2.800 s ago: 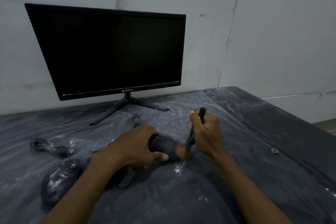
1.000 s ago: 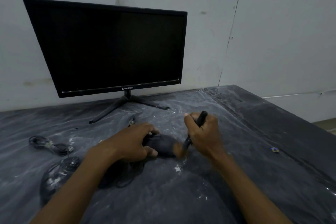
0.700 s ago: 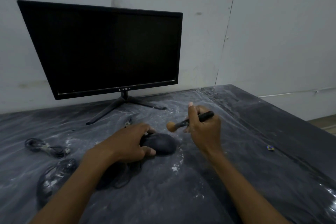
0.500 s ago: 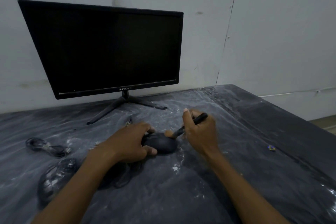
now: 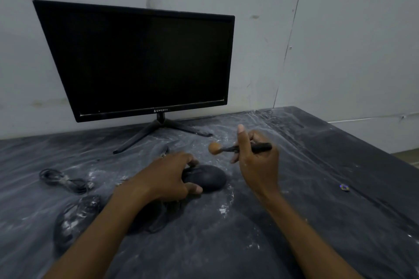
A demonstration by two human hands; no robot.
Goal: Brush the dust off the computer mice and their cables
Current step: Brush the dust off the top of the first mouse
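Mouse [image 5: 205, 176] on the dusty counter [image 5: 317, 188], gripped at its rear by left hand [image 5: 169, 178]; brush [image 5: 240, 147] pinched in right hand [image 5: 256, 158], lifted clear since half a second ago, stroke seemingly finished; second mouse [image 5: 76, 217] apparently still dusty

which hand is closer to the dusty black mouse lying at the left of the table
Left. The left hand grips another black mouse just right of the dusty black mouse; the right hand holds a brush farther right.
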